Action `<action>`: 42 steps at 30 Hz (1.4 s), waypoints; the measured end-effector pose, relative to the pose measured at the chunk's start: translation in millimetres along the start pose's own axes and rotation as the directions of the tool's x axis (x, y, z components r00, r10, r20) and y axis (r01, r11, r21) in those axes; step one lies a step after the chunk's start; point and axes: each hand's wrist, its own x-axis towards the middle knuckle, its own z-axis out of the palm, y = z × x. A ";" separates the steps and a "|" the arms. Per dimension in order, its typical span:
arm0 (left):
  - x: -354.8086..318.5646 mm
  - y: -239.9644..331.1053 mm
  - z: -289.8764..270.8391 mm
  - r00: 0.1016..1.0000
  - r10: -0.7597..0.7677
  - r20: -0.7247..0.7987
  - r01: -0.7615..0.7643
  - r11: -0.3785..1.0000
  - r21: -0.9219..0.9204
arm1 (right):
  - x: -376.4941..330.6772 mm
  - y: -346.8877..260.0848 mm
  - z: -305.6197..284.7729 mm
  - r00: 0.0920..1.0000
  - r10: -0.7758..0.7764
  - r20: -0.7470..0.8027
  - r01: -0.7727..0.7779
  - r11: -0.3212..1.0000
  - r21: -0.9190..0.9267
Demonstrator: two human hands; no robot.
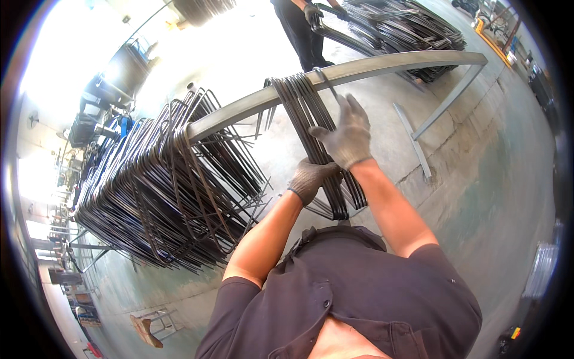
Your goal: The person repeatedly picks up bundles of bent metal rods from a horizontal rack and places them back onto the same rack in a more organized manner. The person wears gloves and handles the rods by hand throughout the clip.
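left hand (312,181) wrapped round the bundle (302,119) of bent rods, mid-frame, slung over the rail (412,60); right hand (347,134) spread, fingers by a lone rod (325,82), contact unclear. bundle looks mostly gathered; lone rod hangs apart, seemingly not yet in. big stack (149,185) at left, seems on the same rail. grey floor (454,173), cracked, greenish patches right. co-worker (301,30) top centre, beside another stack of rods (412,30); machinery (119,72) upper left.

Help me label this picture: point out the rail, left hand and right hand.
Rail (400,61): head view, its right stretch.
Left hand (308,180): head view, gloved back.
Right hand (348,139): head view, gloved back.
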 end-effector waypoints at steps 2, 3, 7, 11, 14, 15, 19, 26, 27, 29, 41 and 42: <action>10.9 -3.3 12.9 1.000 -0.028 -0.001 0.028 0.999 -0.019 | 26.7 -27.3 -0.3 1.000 -0.025 0.015 0.026 0.996 -0.081; 17.6 -4.9 18.6 0.999 -0.039 -0.006 0.039 0.999 -0.028 | 39.5 -41.8 -2.9 0.998 -0.050 0.027 0.052 0.994 -0.094; 31.9 -7.0 54.8 0.984 -0.136 0.113 0.079 0.910 0.408 | 78.5 -34.7 15.7 0.983 -0.176 0.041 0.181 0.968 -0.174; 28.5 -31.6 71.8 0.979 -0.147 0.145 0.105 0.959 0.262 | 94.1 -12.7 14.2 0.978 -0.203 0.039 0.207 0.949 -0.239; 33.7 -38.1 76.4 0.973 -0.171 0.152 0.116 0.941 0.317 | 84.1 -22.8 1.1 0.954 -0.281 0.103 0.297 0.927 -0.230; 38.9 -37.1 78.7 0.971 -0.179 0.161 0.111 0.926 0.362 | 83.4 -30.7 2.8 0.938 -0.321 0.128 0.343 0.914 -0.219; 38.2 -21.9 92.3 0.964 -0.224 0.143 0.161 0.920 0.356 | 91.2 -18.6 20.4 0.927 -0.368 0.067 0.373 0.894 -0.248; 10.7 -23.4 43.8 0.992 -0.113 -0.062 0.127 0.944 0.306 | 119.2 73.2 -11.5 0.930 -0.366 -0.002 0.332 0.844 -0.421; 4.9 -26.2 30.9 0.987 -0.110 -0.114 0.141 0.938 0.318 | 123.7 88.0 -15.7 0.937 -0.350 -0.011 0.312 0.850 -0.425; -8.8 -35.7 5.0 0.969 -0.058 -0.241 0.132 0.944 0.302 | 133.2 115.8 -25.2 0.921 -0.385 -0.058 0.330 0.851 -0.409; -142.9 -13.5 -129.6 0.111 0.664 -0.739 -0.164 0.746 0.645 | 173.4 195.1 -53.7 0.892 -0.432 -0.135 0.362 0.860 -0.359; -153.1 -12.8 -133.5 0.049 0.663 -0.747 -0.094 0.748 0.657 | 176.8 200.2 -56.6 0.894 -0.427 -0.133 0.356 0.859 -0.368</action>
